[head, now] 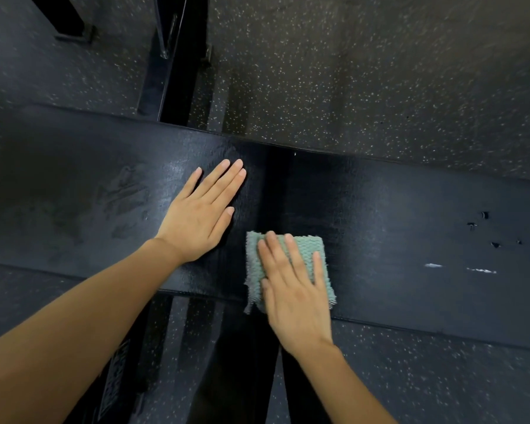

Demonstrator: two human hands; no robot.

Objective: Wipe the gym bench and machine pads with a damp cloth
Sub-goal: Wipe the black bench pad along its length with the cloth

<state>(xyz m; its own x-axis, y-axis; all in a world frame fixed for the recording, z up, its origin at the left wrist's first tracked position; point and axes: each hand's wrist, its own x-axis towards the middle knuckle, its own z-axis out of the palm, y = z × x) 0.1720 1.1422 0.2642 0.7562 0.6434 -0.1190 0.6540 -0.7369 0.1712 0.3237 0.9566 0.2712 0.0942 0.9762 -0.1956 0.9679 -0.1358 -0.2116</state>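
Observation:
A black padded gym bench (410, 215) runs across the view from left to right, with a dark seam between its two pads near the middle. My left hand (199, 215) lies flat on the left pad, fingers straight and together. My right hand (291, 280) presses a folded teal cloth (309, 249) onto the bench just right of the seam, near the front edge, with fingers stretched out over it. Faint damp streaks show on the left pad.
The right pad has small tears (484, 228) and white scuffs (459, 268). Speckled black rubber floor (364, 71) surrounds the bench. Black frame beams (178, 62) run away behind the bench, and more frame parts (214, 362) lie below its front edge.

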